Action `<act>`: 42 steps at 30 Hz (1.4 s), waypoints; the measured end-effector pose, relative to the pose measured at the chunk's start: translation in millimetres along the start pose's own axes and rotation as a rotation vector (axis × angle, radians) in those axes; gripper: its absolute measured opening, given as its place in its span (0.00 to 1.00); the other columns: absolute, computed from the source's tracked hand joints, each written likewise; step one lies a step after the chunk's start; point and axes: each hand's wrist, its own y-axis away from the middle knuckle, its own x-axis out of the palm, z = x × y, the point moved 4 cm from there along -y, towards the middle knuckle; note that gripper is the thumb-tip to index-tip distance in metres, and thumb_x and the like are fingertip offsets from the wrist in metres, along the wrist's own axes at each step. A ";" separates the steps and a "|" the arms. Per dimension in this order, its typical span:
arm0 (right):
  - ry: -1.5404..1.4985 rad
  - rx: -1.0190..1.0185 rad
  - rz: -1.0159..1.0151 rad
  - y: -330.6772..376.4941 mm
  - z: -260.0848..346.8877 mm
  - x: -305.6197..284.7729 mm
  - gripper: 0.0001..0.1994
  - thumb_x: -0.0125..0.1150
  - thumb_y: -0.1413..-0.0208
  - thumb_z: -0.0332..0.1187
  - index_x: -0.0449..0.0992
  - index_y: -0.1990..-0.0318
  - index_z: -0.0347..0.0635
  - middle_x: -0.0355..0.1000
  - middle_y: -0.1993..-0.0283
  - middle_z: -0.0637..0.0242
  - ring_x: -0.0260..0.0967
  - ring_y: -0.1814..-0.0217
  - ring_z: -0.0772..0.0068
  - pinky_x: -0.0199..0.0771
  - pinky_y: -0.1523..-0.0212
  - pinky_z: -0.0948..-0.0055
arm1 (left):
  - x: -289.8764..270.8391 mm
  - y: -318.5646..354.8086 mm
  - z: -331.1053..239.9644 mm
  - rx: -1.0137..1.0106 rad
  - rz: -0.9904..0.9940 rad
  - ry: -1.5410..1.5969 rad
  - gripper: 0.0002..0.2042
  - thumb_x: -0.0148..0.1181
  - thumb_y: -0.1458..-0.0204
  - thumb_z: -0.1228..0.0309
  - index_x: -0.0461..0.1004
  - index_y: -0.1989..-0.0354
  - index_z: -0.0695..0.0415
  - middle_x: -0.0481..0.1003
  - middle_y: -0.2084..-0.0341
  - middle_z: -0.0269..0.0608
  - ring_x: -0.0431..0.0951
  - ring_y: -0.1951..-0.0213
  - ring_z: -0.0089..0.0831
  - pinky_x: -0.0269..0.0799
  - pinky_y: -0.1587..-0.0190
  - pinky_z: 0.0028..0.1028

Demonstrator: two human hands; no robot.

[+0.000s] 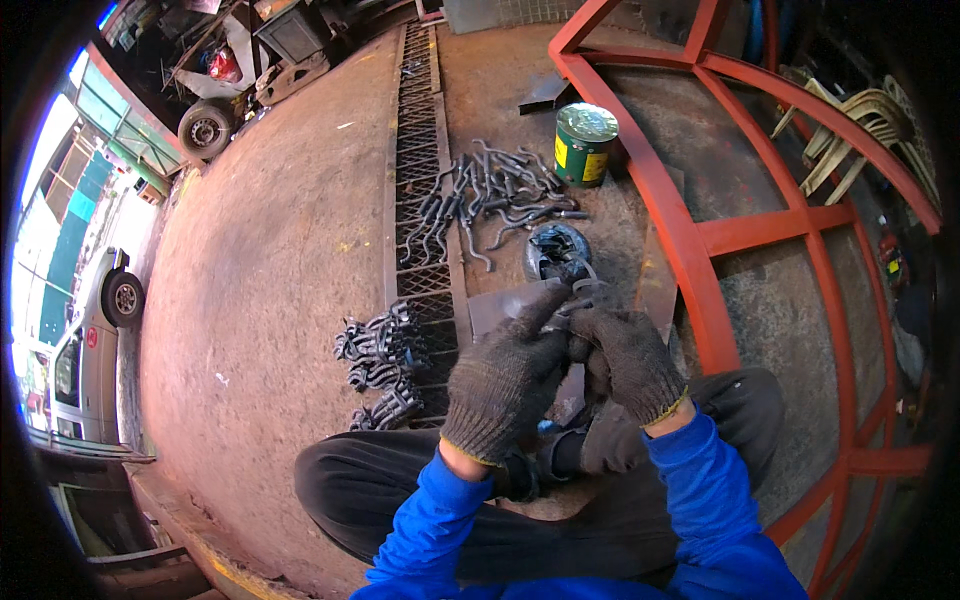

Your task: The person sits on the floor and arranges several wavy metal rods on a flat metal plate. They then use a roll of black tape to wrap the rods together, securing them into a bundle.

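Note:
Both my hands wear dark knitted work gloves and meet in front of me over a grey flat plate (492, 312). My left hand (508, 375) and my right hand (630, 362) are closed, fingertips close together, round a small bent metal rod (588, 284). Much of the rod is hidden by the gloves. Just beyond my fingers sits a round tub (556, 245) with dark, shiny contents. Loose wavy metal rods (480, 195), some with thicker dark sections, lie scattered past it. To the left, more bent rods (380, 360) are heaped in neat bunches.
A green can (586, 145) with yellow patches stands beyond the tub. On the right lies a large red metal frame (690, 270). A rusty mesh grating strip (416, 120) runs away across the floor. A loose wheel (205, 130) lies far left; a vehicle (92, 350) stands outside.

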 end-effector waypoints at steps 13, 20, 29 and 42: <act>0.249 -0.375 0.122 1.4 14.3 -4.9 0.19 0.54 0.35 0.44 0.74 0.47 0.37 0.77 0.58 0.60 0.76 0.57 0.71 0.77 0.54 0.69 | 4.0 -1.8 31.4 -0.263 -0.228 0.276 0.09 0.62 0.53 0.77 0.79 0.61 0.59 0.79 0.63 0.51 0.81 0.64 0.49 0.76 0.64 0.37; 0.202 -0.125 0.544 21.7 17.3 18.2 0.23 0.68 0.45 0.40 0.72 0.44 0.40 0.75 0.49 0.61 0.73 0.46 0.70 0.73 0.46 0.69 | -8.9 4.3 35.0 -0.377 -0.327 0.360 0.11 0.61 0.50 0.78 0.80 0.58 0.61 0.81 0.69 0.46 0.82 0.67 0.33 0.75 0.65 0.29; 0.451 -0.216 0.595 29.9 15.4 29.7 0.25 0.72 0.50 0.41 0.76 0.47 0.40 0.77 0.55 0.63 0.73 0.52 0.70 0.75 0.51 0.69 | -12.9 10.6 53.9 -0.651 -0.453 0.588 0.11 0.60 0.44 0.71 0.81 0.58 0.63 0.81 0.73 0.40 0.75 0.72 0.20 0.71 0.69 0.25; 0.869 -0.941 -0.427 38.4 31.8 17.3 0.11 0.67 0.51 0.29 0.78 0.59 0.41 0.76 0.67 0.57 0.77 0.68 0.59 0.75 0.68 0.65 | -19.4 13.0 55.6 -0.619 -0.464 0.280 0.09 0.60 0.46 0.74 0.79 0.59 0.64 0.81 0.71 0.44 0.80 0.71 0.31 0.73 0.66 0.28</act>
